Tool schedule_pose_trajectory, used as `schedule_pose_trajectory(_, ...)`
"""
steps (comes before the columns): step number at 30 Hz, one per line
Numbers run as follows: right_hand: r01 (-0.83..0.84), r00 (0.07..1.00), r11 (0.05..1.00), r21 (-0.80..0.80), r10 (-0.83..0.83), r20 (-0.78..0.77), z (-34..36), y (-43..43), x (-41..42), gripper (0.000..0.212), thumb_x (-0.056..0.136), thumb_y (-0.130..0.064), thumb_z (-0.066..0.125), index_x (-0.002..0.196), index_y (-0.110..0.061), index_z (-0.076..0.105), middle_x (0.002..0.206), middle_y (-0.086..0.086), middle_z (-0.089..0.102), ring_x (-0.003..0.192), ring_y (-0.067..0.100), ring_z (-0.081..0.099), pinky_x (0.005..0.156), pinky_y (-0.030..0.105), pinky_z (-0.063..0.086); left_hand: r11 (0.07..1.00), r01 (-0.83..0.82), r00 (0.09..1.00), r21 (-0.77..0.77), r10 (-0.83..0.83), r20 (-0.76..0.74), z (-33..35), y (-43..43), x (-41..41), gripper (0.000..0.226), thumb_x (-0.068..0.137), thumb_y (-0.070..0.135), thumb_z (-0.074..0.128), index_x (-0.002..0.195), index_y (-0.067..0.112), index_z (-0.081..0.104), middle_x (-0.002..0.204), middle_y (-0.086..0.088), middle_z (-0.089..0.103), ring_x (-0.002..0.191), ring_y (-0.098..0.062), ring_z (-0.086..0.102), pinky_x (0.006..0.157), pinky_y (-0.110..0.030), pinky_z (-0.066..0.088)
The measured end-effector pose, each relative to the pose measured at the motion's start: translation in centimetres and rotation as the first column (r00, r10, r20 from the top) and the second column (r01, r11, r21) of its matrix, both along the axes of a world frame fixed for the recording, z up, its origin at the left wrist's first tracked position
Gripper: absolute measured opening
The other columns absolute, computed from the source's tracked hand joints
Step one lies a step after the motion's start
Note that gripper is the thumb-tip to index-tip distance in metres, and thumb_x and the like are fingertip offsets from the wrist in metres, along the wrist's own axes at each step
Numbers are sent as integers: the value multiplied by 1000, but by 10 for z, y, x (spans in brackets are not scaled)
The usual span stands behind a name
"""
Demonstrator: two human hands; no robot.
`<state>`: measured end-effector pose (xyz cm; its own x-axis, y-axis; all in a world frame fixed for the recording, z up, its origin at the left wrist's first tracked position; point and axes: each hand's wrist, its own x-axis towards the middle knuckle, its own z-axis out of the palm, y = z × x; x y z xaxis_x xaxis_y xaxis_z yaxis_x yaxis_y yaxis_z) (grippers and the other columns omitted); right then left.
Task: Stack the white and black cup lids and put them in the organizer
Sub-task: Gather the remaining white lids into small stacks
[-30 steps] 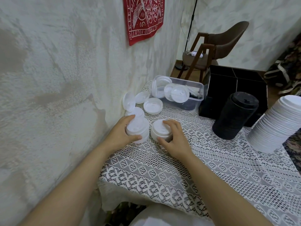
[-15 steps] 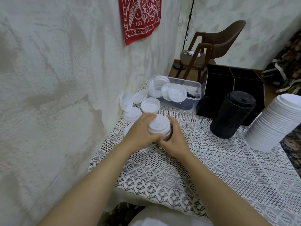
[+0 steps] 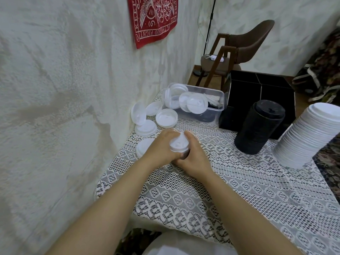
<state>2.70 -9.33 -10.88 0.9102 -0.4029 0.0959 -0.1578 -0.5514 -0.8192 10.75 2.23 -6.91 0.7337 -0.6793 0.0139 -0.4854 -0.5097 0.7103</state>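
Here the white lid stack [image 3: 179, 144] sits clasped between left hand [image 3: 160, 150] and right hand [image 3: 195, 157].

We see through one wide-angle camera worn on the head, facing forward and down, close over the lace-covered worktop [image 3: 239, 190]. The left grip [image 3: 160, 150], the right grip [image 3: 195, 159] and the white lid stack [image 3: 179, 144] they hold sit mid-frame; the wall [image 3: 55, 107] fills our left.

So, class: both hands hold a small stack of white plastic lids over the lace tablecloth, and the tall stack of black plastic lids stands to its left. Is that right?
No. The head view shows the tall stack of black plastic lids standing to the right of the small stack of white plastic lids, not its left. The rest holds.
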Motion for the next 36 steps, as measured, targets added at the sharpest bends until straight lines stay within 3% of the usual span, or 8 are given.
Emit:
schedule_pose_trajectory(4,-67,998,992,-111,66,-10,0,0,-1,102,74,-24,80,155,-22,16,162,-2,8,147,14,17,115,32,25,1000,16,1000,3,-16,6,0,1,1,78,73,26,82,141,20,44,149,5,32,136,-11,32,92,-11,19)
schedule_pose_trajectory(10,-78,997,984,-160,75,-22,2,0,0,89,81,-24,76,153,-21,25,162,-3,15,146,14,18,120,36,21,1000,8,1000,-8,-8,-1,0,11,4,88,69,37,83,144,27,38,149,7,38,136,-16,35,111,-31,29)
schedule_pose_trajectory(13,-66,998,982,-176,63,-24,3,1,0,84,84,-37,73,153,-23,26,161,-7,15,145,13,20,116,35,24,998,-31,999,-46,33,37,-4,35,12,95,65,39,85,145,31,35,154,7,31,143,-18,24,118,-48,19)
schedule_pose_trajectory(17,-59,998,983,-176,55,-30,4,1,-1,84,84,-42,72,152,-25,26,160,-10,15,143,13,23,115,36,27,983,-170,985,-65,168,-33,-14,68,17,94,71,19,84,146,34,30,156,11,22,143,-15,15,119,-46,14)
schedule_pose_trajectory(21,-59,998,985,-164,55,-30,4,0,0,84,83,-41,73,152,-26,27,160,-12,16,143,12,24,115,36,28,983,-164,980,-83,153,-125,-23,81,23,90,71,11,82,145,32,35,150,5,36,137,-16,34,114,-39,29)
schedule_pose_trajectory(25,-55,998,986,-157,51,-26,3,0,0,85,83,-42,73,152,-26,27,159,-11,16,143,12,23,115,34,27,983,-173,983,-63,169,-67,-24,77,22,88,71,19,85,144,23,37,143,2,37,130,-12,36,108,-26,28)
schedule_pose_trajectory(28,-53,999,986,-156,50,-23,3,0,0,85,83,-41,73,152,-26,27,159,-11,16,143,11,23,115,34,26,986,-166,985,-16,165,-55,-24,74,23,97,69,28,86,148,23,31,146,0,31,135,-15,32,112,-31,25)
schedule_pose_trajectory(36,-76,997,988,-134,73,-26,6,1,-2,73,91,-39,63,153,-26,27,160,-9,16,143,14,23,117,42,28,971,-203,976,-125,190,-107,-20,79,24,92,69,17,86,145,23,36,141,4,43,128,-13,42,104,-25,33)
